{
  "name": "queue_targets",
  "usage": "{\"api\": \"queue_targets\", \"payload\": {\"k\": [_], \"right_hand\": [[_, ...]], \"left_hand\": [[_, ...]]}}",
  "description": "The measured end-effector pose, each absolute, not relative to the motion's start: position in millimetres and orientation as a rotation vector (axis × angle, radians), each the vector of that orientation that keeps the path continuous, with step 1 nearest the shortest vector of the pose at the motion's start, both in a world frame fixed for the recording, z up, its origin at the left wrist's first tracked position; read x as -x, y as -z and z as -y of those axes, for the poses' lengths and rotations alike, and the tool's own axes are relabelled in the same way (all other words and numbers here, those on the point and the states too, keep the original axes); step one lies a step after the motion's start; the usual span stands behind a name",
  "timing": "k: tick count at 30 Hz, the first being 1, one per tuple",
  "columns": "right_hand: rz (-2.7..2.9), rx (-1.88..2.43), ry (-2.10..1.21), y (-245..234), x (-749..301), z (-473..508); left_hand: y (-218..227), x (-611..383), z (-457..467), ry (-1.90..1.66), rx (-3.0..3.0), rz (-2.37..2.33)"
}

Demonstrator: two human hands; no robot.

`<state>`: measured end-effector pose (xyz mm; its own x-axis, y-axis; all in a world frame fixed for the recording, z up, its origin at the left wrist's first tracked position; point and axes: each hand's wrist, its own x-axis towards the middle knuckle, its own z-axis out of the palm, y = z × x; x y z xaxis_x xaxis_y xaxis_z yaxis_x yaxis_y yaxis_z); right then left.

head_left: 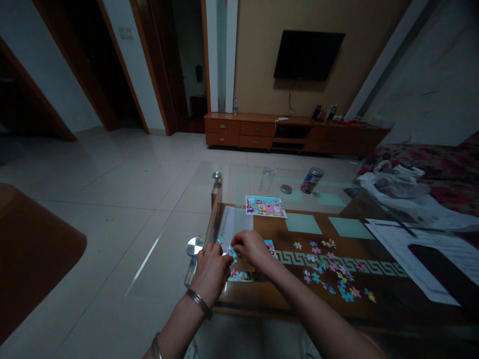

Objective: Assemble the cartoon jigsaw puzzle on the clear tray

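The right hand (251, 248) has thumb and forefinger bent close together over puzzle pieces on the worktop (269, 230); whether they pinch one cannot be told. The left hand (212, 269) lies just left of it, fingers loosely curled, thumb towards the same pieces; its hold is also unclear. A joined puzzle strip (241, 276) lies on the near side, between the hands. Loose pieces (333, 268) spread to the right. Beyond the hands lies a cartoon picture card (265, 207); farther still stand a clear glass (267, 180) and a can (312, 180), a round lid (286, 189) between them.
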<state>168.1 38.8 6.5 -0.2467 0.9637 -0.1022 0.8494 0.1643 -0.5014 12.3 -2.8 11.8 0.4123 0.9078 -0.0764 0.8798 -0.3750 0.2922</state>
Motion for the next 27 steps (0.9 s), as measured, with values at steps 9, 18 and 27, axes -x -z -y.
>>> {"api": "queue_targets", "payload": {"k": [9, 18, 27], "right_hand": [[2.192, 1.801, -0.655, -7.4, -169.7, -40.6], [2.204, 1.814, -0.629, -12.0, -171.2, -37.4], [2.322, 1.822, -0.561, -10.1, -170.4, -31.6]], "left_hand": [[-11.4, -12.2, 3.5, -0.144, -2.381, -1.559], [-11.6, -12.2, 4.3, -0.161, -2.379, -1.55], [-11.2, -12.5, 3.8, -0.142, -2.381, -1.548]]}}
